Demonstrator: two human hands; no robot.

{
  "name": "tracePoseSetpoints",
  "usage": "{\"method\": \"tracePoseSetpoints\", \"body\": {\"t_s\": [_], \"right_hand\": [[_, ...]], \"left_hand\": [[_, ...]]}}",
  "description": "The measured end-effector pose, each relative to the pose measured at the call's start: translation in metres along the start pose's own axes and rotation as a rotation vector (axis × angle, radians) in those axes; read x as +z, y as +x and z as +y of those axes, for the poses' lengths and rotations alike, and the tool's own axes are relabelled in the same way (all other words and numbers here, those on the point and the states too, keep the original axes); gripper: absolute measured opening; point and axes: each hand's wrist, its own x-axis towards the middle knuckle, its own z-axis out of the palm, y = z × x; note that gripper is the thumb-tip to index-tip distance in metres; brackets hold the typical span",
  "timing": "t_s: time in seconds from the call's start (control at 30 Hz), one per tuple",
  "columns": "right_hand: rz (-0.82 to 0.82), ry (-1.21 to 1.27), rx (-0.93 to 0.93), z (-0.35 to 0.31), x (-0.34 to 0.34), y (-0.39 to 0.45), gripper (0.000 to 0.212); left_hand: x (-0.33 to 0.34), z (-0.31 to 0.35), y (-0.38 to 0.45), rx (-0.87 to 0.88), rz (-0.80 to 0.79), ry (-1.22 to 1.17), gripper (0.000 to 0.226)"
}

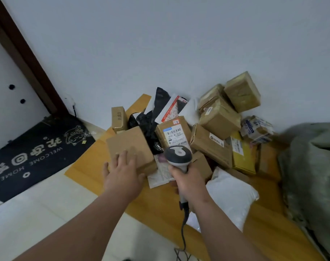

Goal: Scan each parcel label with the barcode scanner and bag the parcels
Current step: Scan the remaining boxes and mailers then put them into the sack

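A pile of parcels lies on a yellow mat against the wall. My right hand grips a grey barcode scanner by its handle, its head aimed at a brown box with a white barcode label. My left hand lies with spread fingers on the top of a plain cardboard box at the pile's front left. A white poly mailer lies to the right of my right hand. The scanner's cable hangs down toward the bottom edge.
Several taped brown boxes and a yellow parcel are stacked right of centre. Black bags lie behind the labelled box. A large grey-green sack stands at the right. A dark welcome mat lies by the door at left.
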Motion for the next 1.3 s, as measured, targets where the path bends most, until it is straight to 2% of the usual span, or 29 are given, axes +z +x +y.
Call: {"method": "tracePoseSetpoints", "body": {"t_s": [0.2,0.33,0.43,0.53,0.7,0.8,0.9,1.1,1.3], "right_hand": [[0.021,-0.011,-0.008,-0.008,0.043,0.019,0.014],[0.081,0.013,0.015,-0.019,0.082,0.037,0.019],[0.107,0.035,0.047,-0.017,0.106,0.048,0.032],[0.152,0.051,0.073,-0.008,0.117,0.048,0.021],[0.271,0.160,0.050,0.002,0.127,0.036,0.030],[0.304,0.222,0.040,0.003,0.127,0.029,0.047],[0.277,0.257,0.017,0.001,0.126,0.021,0.045],[0.190,0.284,-0.115,-0.015,0.118,0.002,0.036],[0.151,0.256,-0.223,-0.024,0.092,-0.020,0.048]], "left_hand": [[0.003,-0.043,0.025,-0.099,-0.012,-0.117,0.068],[0.000,-0.072,0.050,-0.098,-0.135,-0.238,0.072],[0.002,-0.088,0.069,-0.137,-0.263,-0.460,0.085],[0.007,-0.095,0.079,-0.169,-0.375,-0.651,0.096],[0.012,-0.106,0.082,-0.226,-0.435,-0.679,0.097],[0.012,-0.109,0.080,-0.213,-0.434,-0.663,0.086],[0.011,-0.105,0.074,-0.233,-0.410,-0.668,0.086],[-0.010,-0.085,0.053,-0.310,-0.317,-0.847,0.118],[-0.042,-0.050,0.037,-0.220,-0.199,-0.736,0.129]]}}
